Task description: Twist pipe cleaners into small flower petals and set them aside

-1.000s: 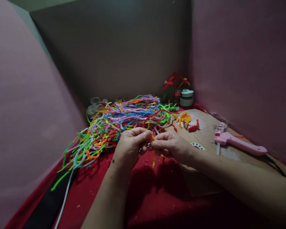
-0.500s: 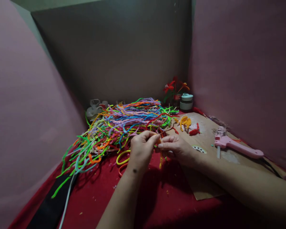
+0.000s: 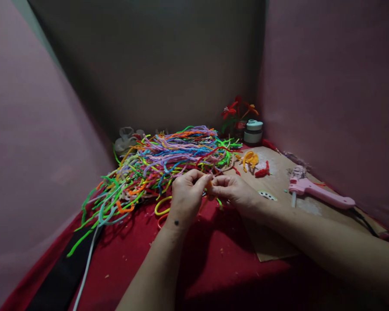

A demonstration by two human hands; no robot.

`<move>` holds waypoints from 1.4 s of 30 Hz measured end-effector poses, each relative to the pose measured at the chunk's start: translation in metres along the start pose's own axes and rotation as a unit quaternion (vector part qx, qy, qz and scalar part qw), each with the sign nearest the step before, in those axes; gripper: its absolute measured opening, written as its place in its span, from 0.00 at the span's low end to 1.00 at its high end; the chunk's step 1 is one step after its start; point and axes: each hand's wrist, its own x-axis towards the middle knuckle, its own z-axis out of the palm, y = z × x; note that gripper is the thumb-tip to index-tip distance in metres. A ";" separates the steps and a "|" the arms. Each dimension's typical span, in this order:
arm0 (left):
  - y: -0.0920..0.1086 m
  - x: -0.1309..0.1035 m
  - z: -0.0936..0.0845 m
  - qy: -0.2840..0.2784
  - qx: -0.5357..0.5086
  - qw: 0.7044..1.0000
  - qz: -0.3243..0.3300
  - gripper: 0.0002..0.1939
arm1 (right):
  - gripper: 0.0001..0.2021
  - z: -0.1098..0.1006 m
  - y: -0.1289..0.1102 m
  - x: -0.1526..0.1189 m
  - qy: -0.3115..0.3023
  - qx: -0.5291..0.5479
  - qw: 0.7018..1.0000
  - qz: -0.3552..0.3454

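My left hand [image 3: 188, 194] and my right hand [image 3: 235, 192] meet over the red cloth [image 3: 214, 259]. Between their pinched fingertips is a small orange fuzzy piece [image 3: 209, 185], mostly hidden by the fingers. A bit of green [image 3: 219, 203] pokes out under my right hand. Just behind the hands lies a big heap of colourful pipe cleaners [image 3: 181, 151]. Orange fuzzy petals [image 3: 250, 160] and a red fuzzy piece [image 3: 262, 170] rest on the brown board [image 3: 278, 164], beyond my right hand.
A pink glue gun [image 3: 324, 194] lies on the board at the right. Behind stand a jar with a pale lid [image 3: 253, 131] and red flowers [image 3: 230, 111]. Yellow-handled scissors [image 3: 162, 207] sit left of my hands. A white cord [image 3: 87, 263] runs down the left.
The view has shifted slightly, so most things sit a little higher and further left. My fingers have moved slightly around the orange piece, and its dangling part shows less clearly.
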 end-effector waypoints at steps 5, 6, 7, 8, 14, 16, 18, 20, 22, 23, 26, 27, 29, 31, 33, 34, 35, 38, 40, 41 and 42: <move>0.007 0.001 -0.005 -0.079 -0.032 0.995 -0.045 0.13 | 0.15 -0.003 -0.005 0.001 0.056 0.038 0.998 -0.017; 0.007 0.001 -0.006 -0.111 -0.014 0.992 -0.055 0.13 | 0.15 -0.004 -0.006 0.001 0.061 0.037 0.997 -0.025; 0.007 0.000 -0.006 -0.136 0.011 0.989 -0.060 0.11 | 0.15 -0.004 -0.006 0.002 0.065 0.031 0.997 -0.034; 0.006 0.000 -0.006 -0.149 0.043 0.986 -0.055 0.10 | 0.15 -0.004 -0.006 0.003 0.074 0.020 0.996 -0.045; -0.001 -0.007 0.004 -0.043 0.411 0.895 0.168 0.11 | 0.14 -0.003 0.000 0.008 0.139 -0.052 0.989 -0.018; -0.003 -0.008 0.005 -0.022 0.483 0.849 0.212 0.12 | 0.15 -0.003 0.000 0.008 0.136 -0.040 0.990 0.001; -0.005 -0.008 0.004 -0.019 0.499 0.836 0.227 0.12 | 0.15 -0.003 0.000 0.007 0.130 -0.014 0.991 0.009; -0.008 -0.007 0.001 -0.029 0.488 0.841 0.231 0.11 | 0.15 -0.003 -0.002 0.006 0.129 0.019 0.991 0.018; -0.010 -0.006 0.000 -0.036 0.472 0.849 0.233 0.10 | 0.15 -0.003 -0.004 0.006 0.128 0.057 0.989 0.038; -0.011 -0.005 -0.001 -0.029 0.461 0.857 0.229 0.10 | 0.15 -0.004 -0.005 0.006 0.126 0.076 0.988 0.050; -0.011 -0.004 -0.001 0.010 0.383 0.901 0.202 0.09 | 0.15 -0.004 -0.007 0.007 0.111 0.134 0.982 0.069; -0.010 -0.004 -0.001 0.023 0.343 0.920 0.188 0.09 | 0.14 -0.004 -0.008 0.008 0.108 0.151 0.980 0.067; -0.008 -0.003 -0.002 0.055 0.247 0.957 0.141 0.08 | 0.13 -0.006 -0.008 0.009 0.112 0.182 0.975 0.058; -0.005 -0.001 -0.004 0.094 0.116 0.987 0.057 0.08 | 0.13 -0.009 -0.009 0.012 0.134 0.200 0.969 0.048; -0.003 0.000 -0.004 0.101 -0.009 0.994 -0.033 0.08 | 0.12 -0.012 -0.009 0.014 0.158 0.211 0.964 0.035; -0.001 0.000 -0.002 0.076 -0.050 0.994 -0.065 0.09 | 0.12 -0.013 -0.009 0.014 0.163 0.214 0.963 0.029; 0.000 0.000 0.001 0.037 -0.074 0.993 -0.081 0.10 | 0.12 -0.014 -0.009 0.015 0.161 0.217 0.962 0.024; 0.002 -0.002 0.013 -0.078 -0.086 0.991 -0.060 0.11 | 0.12 -0.014 -0.008 0.015 0.137 0.224 0.965 0.013; 0.001 -0.003 0.022 -0.086 -0.097 0.990 -0.047 0.10 | 0.13 -0.012 -0.007 0.014 0.127 0.220 0.967 0.002; 0.001 -0.004 0.024 -0.084 -0.116 0.988 -0.061 0.10 | 0.14 -0.011 -0.006 0.013 0.126 0.210 0.970 -0.006; 0.000 -0.005 0.026 -0.088 -0.143 0.982 -0.088 0.11 | 0.14 -0.009 -0.006 0.013 0.128 0.193 0.973 -0.016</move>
